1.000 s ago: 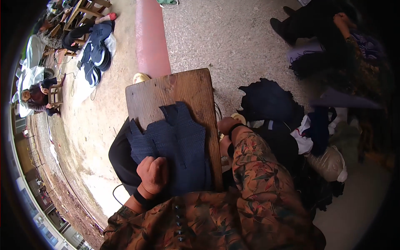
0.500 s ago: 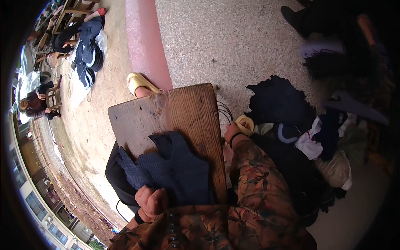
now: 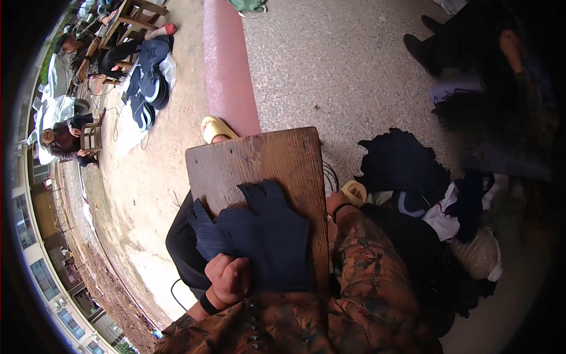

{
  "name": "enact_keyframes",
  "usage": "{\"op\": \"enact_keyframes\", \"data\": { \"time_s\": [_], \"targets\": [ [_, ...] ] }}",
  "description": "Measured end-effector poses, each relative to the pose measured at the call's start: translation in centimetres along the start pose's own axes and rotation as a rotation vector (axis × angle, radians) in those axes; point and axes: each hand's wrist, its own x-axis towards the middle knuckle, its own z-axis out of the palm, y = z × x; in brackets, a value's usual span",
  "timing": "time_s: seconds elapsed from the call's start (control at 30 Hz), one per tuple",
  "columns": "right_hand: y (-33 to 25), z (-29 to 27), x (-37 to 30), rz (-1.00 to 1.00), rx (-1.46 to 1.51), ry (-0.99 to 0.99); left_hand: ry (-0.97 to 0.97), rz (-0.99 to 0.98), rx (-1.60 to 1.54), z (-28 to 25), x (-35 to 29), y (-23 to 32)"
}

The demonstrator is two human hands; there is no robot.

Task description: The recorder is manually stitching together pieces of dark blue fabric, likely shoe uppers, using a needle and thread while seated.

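A worn wooden board [image 3: 277, 147] lies across my lap. On its near half is a dark blue textured fabric piece [image 3: 274, 236] with a jagged, cut-out outline. My left hand [image 3: 229, 277] is closed in a fist at the fabric's near left edge, its curled fingers on the cloth. My right hand [image 3: 336, 203] hangs low past the board's right edge, beside a yellow slipper [image 3: 355, 193] on my foot. Its fingers are mostly hidden, so what it holds, if anything, does not show. Thin dark loops [image 3: 331, 177] of cord or wire stand just beyond it.
On the floor to the right lie a larger dark fabric piece [image 3: 404, 162], white cloth [image 3: 442, 218] and a clear plastic bag [image 3: 480, 253]. A person in dark clothes [image 3: 466, 41] sits far right. Stacked dark shoe pieces [image 3: 150, 82] lie on plastic at far left, near other seated people.
The whole view has shifted, so the board and both hands appear farther right. My left fist stays at the fabric's near edge. The right hand remains low beside the board.
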Motion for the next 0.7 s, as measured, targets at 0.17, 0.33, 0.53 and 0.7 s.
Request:
{"op": "enact_keyframes", "data": {
  "time_s": [0.17, 0.33, 0.53, 0.7],
  "targets": [
    [0.7, 1.0, 1.4, -0.134, -0.083, 0.139, -0.028, -0.028, -0.056, -0.9, 0.6, -0.1],
    [0.0, 1.1, 3.6, 0.410, 0.701, 0.470, 0.145, 0.019, 0.079, -0.7, 1.6, 0.8],
    [0.3, 0.1, 6.0, 0.485, 0.634, 0.503, 0.156, -0.013, 0.124, -0.9, 2.2, 1.7],
    [0.4, 1.1, 6.5, 0.515, 0.590, 0.525, 0.095, -0.045, 0.134, -0.5, 2.0, 1.6]
  ]
}}
